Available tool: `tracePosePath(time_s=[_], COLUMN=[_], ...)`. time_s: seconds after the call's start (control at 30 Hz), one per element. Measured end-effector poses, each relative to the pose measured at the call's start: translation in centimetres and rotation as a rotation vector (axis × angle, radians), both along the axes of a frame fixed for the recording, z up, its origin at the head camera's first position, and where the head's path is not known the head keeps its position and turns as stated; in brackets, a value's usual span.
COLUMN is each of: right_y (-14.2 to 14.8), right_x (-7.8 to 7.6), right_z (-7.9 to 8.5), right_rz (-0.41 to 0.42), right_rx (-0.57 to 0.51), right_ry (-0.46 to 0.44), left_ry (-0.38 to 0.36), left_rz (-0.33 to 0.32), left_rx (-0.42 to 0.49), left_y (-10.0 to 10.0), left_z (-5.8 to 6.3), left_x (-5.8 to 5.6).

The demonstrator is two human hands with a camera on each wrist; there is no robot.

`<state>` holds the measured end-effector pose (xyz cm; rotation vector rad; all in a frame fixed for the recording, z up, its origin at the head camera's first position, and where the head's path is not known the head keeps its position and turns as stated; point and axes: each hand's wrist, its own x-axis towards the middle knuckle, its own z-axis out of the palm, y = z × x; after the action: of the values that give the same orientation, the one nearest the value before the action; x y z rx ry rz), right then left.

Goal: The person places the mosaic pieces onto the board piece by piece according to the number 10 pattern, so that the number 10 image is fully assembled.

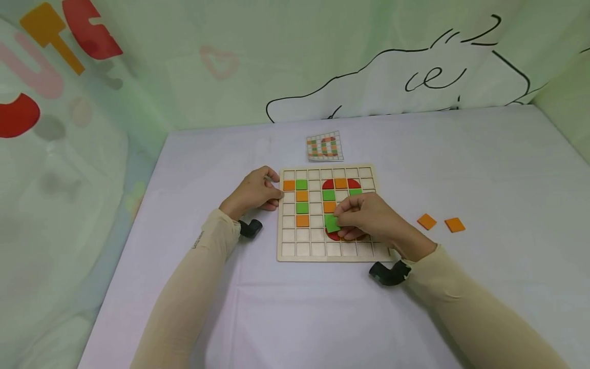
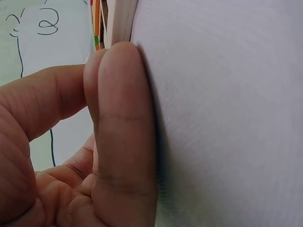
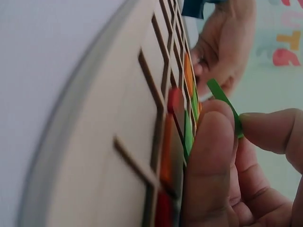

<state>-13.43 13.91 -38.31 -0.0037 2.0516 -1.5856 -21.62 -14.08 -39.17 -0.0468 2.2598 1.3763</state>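
A wooden grid board [image 1: 290, 250] lies on the table, with orange, green and red pieces set in several of its squares. Between thumb and finger my right hand [image 1: 371, 218] pinches a green square tile [image 1: 332, 223], tilted above the board's lower middle. The right wrist view shows that green tile [image 3: 226, 101] on edge, clear of the grid. My left hand [image 1: 254, 190] rests its fingertips against the board's left edge; in the left wrist view those fingers [image 2: 124, 118] touch the board's side [image 2: 120, 21]. Part of the pattern is hidden behind my right hand.
Behind the board lies a small card [image 1: 324, 146] printed with a coloured grid pattern. Two orange square tiles, one nearer [image 1: 426, 221] and one farther right [image 1: 455, 224], lie on the white tabletop [image 1: 498, 169]. A printed curtain [image 1: 184, 66] hangs behind the table.
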Motion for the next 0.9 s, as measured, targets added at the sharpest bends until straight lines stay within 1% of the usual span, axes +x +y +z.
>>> tracePosePath(time_s=[0.23, 0.33, 0.5, 0.63, 0.9], right_y=[-2.0, -2.6, -3.0, -2.9, -4.1], right_x=[0.2, 0.3, 0.1, 0.0, 0.1], right_z=[-0.3, -0.3, 0.0, 0.3, -0.1], right_rz=[0.001, -0.002, -0.04, -0.053, -0.025], right_rx=[-0.041, -0.028, 0.012, 0.024, 0.005], right_ry=[-0.041, -0.042, -0.049, -0.041, -0.014], left_ry=[0.003, 0.007, 0.01, 0.003, 0.001], left_rz=[-0.005, -0.008, -0.007, -0.007, -0.003], left_rx=[-0.005, -0.006, 0.004, 0.017, 0.008], left_y=[0.0, 0.0, 0.1, 0.2, 0.2], left_z=[0.0, 0.1, 0.1, 0.1, 0.2], left_x=[0.0, 0.1, 0.1, 0.0, -0.1])
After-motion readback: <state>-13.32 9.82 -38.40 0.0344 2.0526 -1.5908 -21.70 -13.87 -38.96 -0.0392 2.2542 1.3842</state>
